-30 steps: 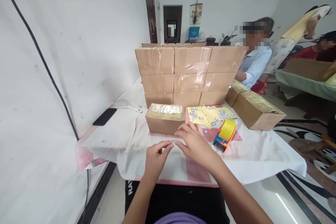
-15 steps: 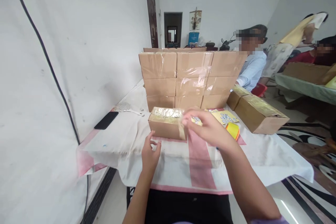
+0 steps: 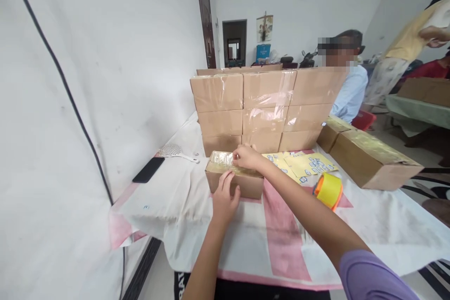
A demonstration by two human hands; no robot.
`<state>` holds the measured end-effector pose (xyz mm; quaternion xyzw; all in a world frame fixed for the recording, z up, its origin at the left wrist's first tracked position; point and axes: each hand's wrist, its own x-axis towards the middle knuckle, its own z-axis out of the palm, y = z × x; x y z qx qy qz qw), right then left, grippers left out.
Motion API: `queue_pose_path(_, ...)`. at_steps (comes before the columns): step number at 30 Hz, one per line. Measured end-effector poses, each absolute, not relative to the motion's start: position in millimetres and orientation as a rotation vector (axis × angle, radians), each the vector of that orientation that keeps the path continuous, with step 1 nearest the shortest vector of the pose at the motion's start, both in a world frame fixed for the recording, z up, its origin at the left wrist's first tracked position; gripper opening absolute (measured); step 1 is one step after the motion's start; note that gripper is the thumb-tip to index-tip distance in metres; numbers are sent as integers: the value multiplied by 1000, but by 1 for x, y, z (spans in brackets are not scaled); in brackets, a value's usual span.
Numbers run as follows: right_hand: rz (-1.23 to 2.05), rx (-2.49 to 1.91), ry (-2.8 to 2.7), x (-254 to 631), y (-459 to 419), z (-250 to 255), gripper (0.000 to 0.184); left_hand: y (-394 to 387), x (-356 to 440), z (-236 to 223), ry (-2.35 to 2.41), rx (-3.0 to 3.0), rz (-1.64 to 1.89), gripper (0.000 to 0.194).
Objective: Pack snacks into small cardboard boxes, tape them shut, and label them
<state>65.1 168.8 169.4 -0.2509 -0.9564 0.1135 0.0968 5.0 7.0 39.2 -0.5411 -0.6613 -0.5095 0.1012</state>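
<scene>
A small brown cardboard box (image 3: 248,186), its top covered in clear tape, lies on the white and pink cloth (image 3: 281,243) in front of me. My left hand (image 3: 224,199) rests against the box's front face with its fingers spread flat. My right hand (image 3: 246,155) reaches across onto the box's top near the left end, fingertips pinched together and pressed down; what they hold is too small to see. Yellow sticker sheets (image 3: 311,164) lie just right of the box. An orange and yellow tape dispenser (image 3: 328,190) sits beyond them.
A wall of taped cardboard boxes (image 3: 267,103) stands behind the small box. Two long boxes (image 3: 372,161) lie at the right. A black phone (image 3: 148,169) and a white skimmer (image 3: 174,151) lie by the wall at left. A person in a blue shirt (image 3: 351,96) sits behind the stack; others stand far right.
Both hands left the cloth near me. The right hand went over the box's right end onto its top, and the left hand moved up against its front. The camera has moved closer.
</scene>
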Motion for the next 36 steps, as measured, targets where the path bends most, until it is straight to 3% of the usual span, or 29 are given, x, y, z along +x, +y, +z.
queue_pose_path(8,289,-868,-2748,53,158,160,7,-1,18,37,-1982,-1543,-1590,43)
queue_pose_path(15,534,-555,-2534,65,183,166,16,-2,23,41,-2043,-1551,-1535,50)
queue_pose_path(23,602,-207,-2330,77,176,167,21,-1,24,43,-2106,-1545,-1497,52)
queue_pose_path(31,1046,-213,-2080,79,186,157,40,3,22,56,-2235,-1538,-1394,52)
queue_pose_path(36,999,-235,-2353,66,194,151,27,6,22,54,-2203,-1539,-1429,52)
